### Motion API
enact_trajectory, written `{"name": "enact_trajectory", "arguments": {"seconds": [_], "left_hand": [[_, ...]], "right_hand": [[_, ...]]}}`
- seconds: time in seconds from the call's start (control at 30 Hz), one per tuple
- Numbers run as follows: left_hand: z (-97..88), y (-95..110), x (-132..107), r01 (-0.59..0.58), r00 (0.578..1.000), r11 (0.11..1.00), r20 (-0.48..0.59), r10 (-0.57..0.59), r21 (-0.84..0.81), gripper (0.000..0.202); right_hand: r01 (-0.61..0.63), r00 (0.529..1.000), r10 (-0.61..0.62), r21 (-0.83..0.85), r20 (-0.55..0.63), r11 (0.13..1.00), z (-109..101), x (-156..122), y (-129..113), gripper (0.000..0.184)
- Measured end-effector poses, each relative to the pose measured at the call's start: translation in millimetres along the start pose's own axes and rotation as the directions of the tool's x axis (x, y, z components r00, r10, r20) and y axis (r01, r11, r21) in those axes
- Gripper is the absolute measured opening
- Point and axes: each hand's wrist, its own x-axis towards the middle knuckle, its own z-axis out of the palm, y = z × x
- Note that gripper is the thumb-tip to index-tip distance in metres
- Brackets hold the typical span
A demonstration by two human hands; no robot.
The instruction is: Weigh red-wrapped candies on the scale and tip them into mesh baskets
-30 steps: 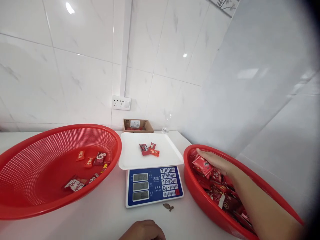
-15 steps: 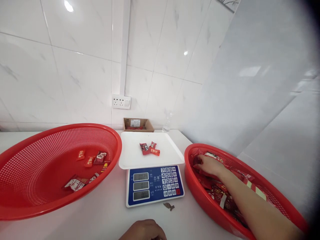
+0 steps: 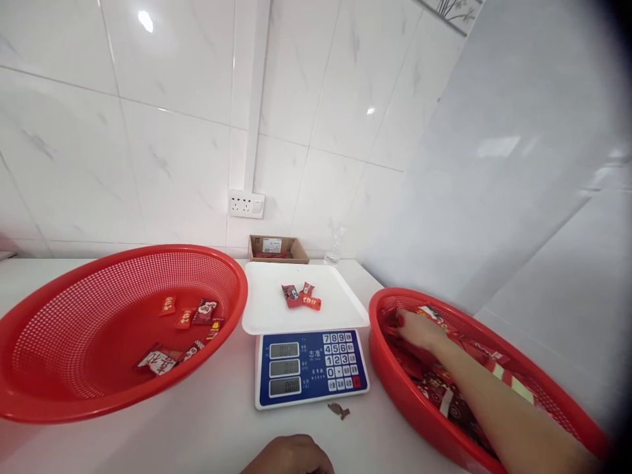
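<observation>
My right hand [image 3: 417,329] reaches into the right red basket [image 3: 390,378], its fingers curled down among red wrapped packets [image 3: 434,388]. Whatever the fingertips pinch is hard to make out against the red wrappers. At the bottom edge, my left hand [image 3: 291,455] rests curled in a fist on the table, partly cut off, with nothing showing in it. Between the baskets stands a blue and white digital scale [image 3: 313,368]. On its white tray [image 3: 269,316] lie a few small red packets [image 3: 311,302]. The left red basket [image 3: 83,411] holds several scattered packets [image 3: 205,311].
Behind the scale sits an open cardboard box [image 3: 301,251] with red items inside. A clear plastic container [image 3: 334,250] stands beside it. A brown scrap [image 3: 339,411] lies before the scale. A socket [image 3: 246,204] is on the tiled wall; a smooth panel [image 3: 474,197] rises at right.
The view has shifted slightly, so most things sit a little further right. My right hand has moved slightly within the packets. My left hand stays in its fist.
</observation>
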Motion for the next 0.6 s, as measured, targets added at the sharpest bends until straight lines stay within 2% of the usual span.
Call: {"name": "enact_trajectory", "arguments": {"seconds": [0.07, 0.13, 0.17, 0.23, 0.27, 0.3, 0.37, 0.47, 0.6], "left_hand": [[-0.9, 2, -1, 0.0, 1.0, 1.0, 0.0, 0.0, 0.001, 0.027], [-1.2, 3, -1, -0.003, 1.0, 1.0, -0.003, 0.003, 0.005, 0.027], [-1.2, 4, -1, 0.0, 1.0, 1.0, -0.006, 0.0, 0.008, 0.027], [-1.1, 4, -1, 0.002, 1.0, 1.0, -0.013, -0.002, 0.007, 0.027], [-1.0, 4, -1, 0.002, 1.0, 1.0, -0.015, -0.002, 0.005, 0.027], [-0.9, 3, -1, 0.002, 1.0, 1.0, -0.018, -0.002, 0.004, 0.027], [-0.4, 2, 0, 0.009, 1.0, 1.0, -0.014, -0.009, 0.007, 0.027], [1.0, -2, 2, 0.053, 0.999, 0.998, 0.011, -0.054, 0.025, 0.028], [4.8, -13, 6, -0.015, 1.0, 0.998, 0.005, 0.015, 0.06, 0.028]], "right_hand": [[0.041, 0.999, -0.043, 0.101, 0.017, 0.994, -7, -3, 7, 0.016], [0.036, 0.997, -0.054, 0.323, 0.047, 0.946, -12, -8, 14, 0.017], [0.007, 0.996, -0.047, 0.47, 0.074, 0.883, -14, -10, 17, 0.017], [-0.073, 0.991, -0.032, 0.722, 0.131, 0.688, -16, -12, 20, 0.02], [-0.104, 0.988, -0.025, 0.786, 0.15, 0.609, -17, -13, 20, 0.022], [-0.115, 0.988, -0.018, 0.805, 0.154, 0.582, -18, -13, 20, 0.022], [-0.092, 0.993, -0.003, 0.778, 0.121, 0.622, -22, -14, 17, 0.019], [-0.003, 0.999, -0.02, 0.664, 0.027, 0.748, -27, -15, 13, 0.014], [0.088, 0.993, -0.043, 0.466, -0.106, 0.88, -29, -15, 15, 0.019]]}}
